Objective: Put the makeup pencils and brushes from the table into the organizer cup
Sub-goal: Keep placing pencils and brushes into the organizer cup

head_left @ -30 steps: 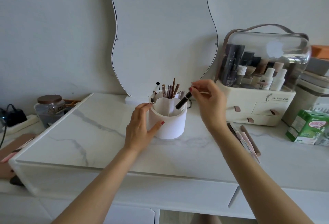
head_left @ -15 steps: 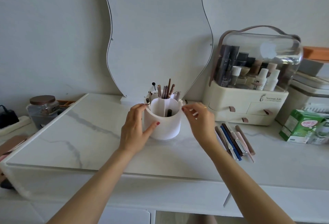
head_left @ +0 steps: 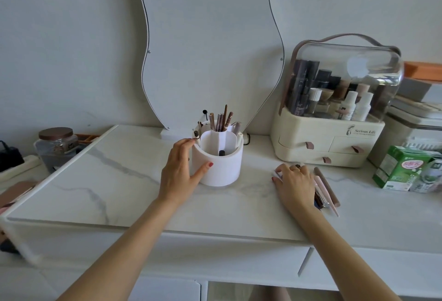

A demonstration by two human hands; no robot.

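Cup (head_left: 218,169): we find it upright on the marble surface (head_left: 119,188), just in front of the mirror (head_left: 210,44).
Cup contents: we count several brown pencils (head_left: 222,120) standing in the rear compartment; one dark-capped stick (head_left: 222,153) sits in the front compartment.
Left hand (head_left: 179,171): we see it wrapped on the cup's left wall, thumb in front, fingers at the rim.
Right hand (head_left: 295,184): we see it palm down over the loose pencils (head_left: 326,187) to the right of the cup; whether its fingers have closed on one, we cannot tell.
Loose pencils: lying together on the surface, partly under the right hand, in front of the cosmetics case (head_left: 332,119).
Surroundings: jar (head_left: 56,144) at left, green carton (head_left: 404,169) at right.
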